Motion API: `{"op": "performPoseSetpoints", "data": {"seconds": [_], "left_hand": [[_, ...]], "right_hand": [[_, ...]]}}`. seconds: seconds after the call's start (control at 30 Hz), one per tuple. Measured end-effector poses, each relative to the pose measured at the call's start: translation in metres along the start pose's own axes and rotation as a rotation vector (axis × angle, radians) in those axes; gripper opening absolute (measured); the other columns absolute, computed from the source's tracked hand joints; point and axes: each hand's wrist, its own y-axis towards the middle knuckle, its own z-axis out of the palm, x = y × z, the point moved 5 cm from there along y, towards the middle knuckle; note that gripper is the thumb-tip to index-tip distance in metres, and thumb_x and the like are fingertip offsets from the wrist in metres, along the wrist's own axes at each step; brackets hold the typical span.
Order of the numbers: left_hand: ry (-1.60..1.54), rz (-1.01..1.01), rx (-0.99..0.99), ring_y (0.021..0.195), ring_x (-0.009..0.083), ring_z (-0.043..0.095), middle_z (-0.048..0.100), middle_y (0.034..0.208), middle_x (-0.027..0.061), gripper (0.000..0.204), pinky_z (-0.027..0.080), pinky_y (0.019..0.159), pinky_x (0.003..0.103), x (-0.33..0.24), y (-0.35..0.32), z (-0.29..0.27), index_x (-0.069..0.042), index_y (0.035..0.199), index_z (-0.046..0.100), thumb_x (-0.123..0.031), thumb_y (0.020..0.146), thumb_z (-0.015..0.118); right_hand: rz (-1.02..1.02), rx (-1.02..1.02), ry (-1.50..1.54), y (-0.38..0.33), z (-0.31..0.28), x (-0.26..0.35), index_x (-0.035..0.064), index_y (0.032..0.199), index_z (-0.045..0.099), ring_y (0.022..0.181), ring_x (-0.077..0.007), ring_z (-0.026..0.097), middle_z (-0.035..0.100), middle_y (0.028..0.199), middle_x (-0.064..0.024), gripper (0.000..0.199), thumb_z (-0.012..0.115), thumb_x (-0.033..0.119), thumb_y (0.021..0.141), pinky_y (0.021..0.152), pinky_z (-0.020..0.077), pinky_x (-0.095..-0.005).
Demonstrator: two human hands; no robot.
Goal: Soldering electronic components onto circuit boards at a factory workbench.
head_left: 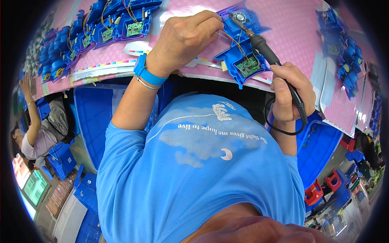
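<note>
At the pink tabletop [298,24], the right hand [293,90] clamps a soldering iron [264,47], its tip beside the speaker [240,17] in an opened blue plastic housing [233,56]. Apart from it, the left hand [184,38] bunches its fingertips near that housing; I cannot tell whether they grip anything.

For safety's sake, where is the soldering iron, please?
In the head view's upper right, the soldering iron is in the right hand, tip over a blue casing.

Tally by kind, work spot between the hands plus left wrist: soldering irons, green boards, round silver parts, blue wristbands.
Soldering iron, in the right hand: 1
Green board: 1
Round silver part: 1
Blue wristband: 1
Total: 4
</note>
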Motion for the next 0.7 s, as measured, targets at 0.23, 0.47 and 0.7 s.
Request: {"op": "performPoseSetpoints", "data": {"seconds": [0.23,0.47,0.7], "left_hand": [[-0.014,0.005,-0.012,0.079,0.0225,0.073,0.072,0.100,0.0046,0.014,0.059,0.064,0.031,-0.0020,0.0018,-0.0025,-0.006,0.096,0.069,-0.009,0.083,0.075],[-0.014,0.003,-0.006,0.081,0.0230,0.073,0.072,0.102,0.0052,0.013,0.060,0.066,0.030,-0.0010,0.0010,-0.0003,-0.005,0.096,0.070,-0.009,0.084,0.074],[-0.021,-0.015,0.010,0.080,0.0237,0.073,0.072,0.100,0.0054,0.013,0.059,0.064,0.031,-0.0007,0.0011,-0.0006,-0.005,0.096,0.070,-0.009,0.084,0.074]], "right_hand": [[0.003,0.005,-0.015,-0.0002,0.0002,-0.0002,-0.0045,0.091,0.073,0.056,-0.0242,0.063,0.067,0.070,-0.0145,0.018,0.069,0.001,0.074,0.052,0.0469,-0.0318],[0.017,0.010,-0.022,-0.0010,0.0026,-0.0011,-0.0039,0.092,0.074,0.057,-0.0229,0.065,0.067,0.070,-0.0143,0.019,0.071,0.002,0.074,0.053,0.0473,-0.0313],[-0.009,0.016,0.006,-0.0002,0.0001,-0.0006,-0.0058,0.091,0.073,0.056,-0.0240,0.064,0.068,0.071,-0.0153,0.019,0.069,0.000,0.074,0.053,0.0474,-0.0316]]}}
